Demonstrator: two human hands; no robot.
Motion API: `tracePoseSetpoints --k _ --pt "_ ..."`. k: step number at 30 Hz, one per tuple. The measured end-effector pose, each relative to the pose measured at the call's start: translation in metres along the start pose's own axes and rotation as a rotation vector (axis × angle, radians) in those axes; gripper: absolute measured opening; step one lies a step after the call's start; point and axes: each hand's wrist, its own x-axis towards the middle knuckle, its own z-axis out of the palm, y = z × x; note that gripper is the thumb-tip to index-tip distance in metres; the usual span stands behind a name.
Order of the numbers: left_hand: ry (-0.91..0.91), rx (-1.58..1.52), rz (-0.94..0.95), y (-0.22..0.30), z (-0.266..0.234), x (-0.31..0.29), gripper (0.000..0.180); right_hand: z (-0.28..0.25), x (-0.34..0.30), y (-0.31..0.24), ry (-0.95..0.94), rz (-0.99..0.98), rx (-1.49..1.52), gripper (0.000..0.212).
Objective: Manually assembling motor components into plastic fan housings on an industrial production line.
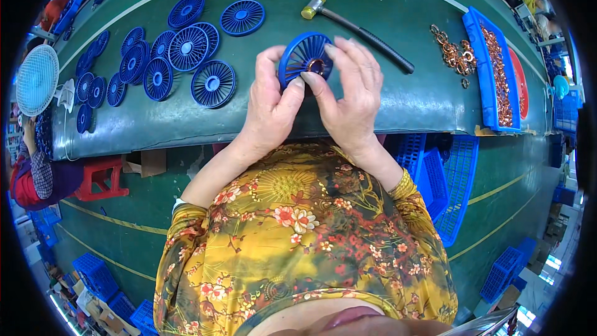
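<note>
Between my two hands a blue spoked plastic wheel is held up at a tilt above the green table. My left hand grips its left rim, the thumb at the lower edge. On the other side, the fingers of my right hand curl over the wheel, with the thumb near its hub. A copper-coloured ring sits at the hub by the right thumb; how far it is seated cannot be made out. Just beyond the right hand lies a hammer with a yellow-faced head and a black handle.
Several similar blue wheels lie in a loose group to the left. At the right are a pile of copper rings and a blue tray holding many more. A white fan stands at the far left; blue crates sit below the table edge.
</note>
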Motion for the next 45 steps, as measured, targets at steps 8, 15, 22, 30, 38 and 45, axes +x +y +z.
tracePoseSetpoints --k 8,15,22,30,38,45 --pt "-0.335 -0.479 -0.410 0.012 -0.020 -0.005 0.052 -0.034 0.002 0.023 -0.423 -0.333 0.185 0.035" --pt "-0.132 0.314 0.213 -0.013 0.004 -0.007 0.044 -0.024 -0.007 0.060 -0.404 0.364 0.277 0.021" --pt "-0.433 0.759 0.290 -0.032 0.005 -0.009 0.067 -0.021 -0.016 0.099 -0.429 0.276 -0.179 0.016" --pt "0.094 1.163 -0.066 -0.035 -0.093 -0.031 0.054 -0.032 -0.022 0.081 -0.238 0.466 0.224 0.012" --pt "0.277 0.200 -0.131 -0.002 -0.085 -0.010 0.024 -0.028 -0.006 0.038 -0.120 -0.049 0.340 0.017" --pt "0.061 -0.290 -0.246 0.005 -0.034 -0.011 0.029 -0.016 0.001 0.002 -0.140 -0.243 0.399 0.021"
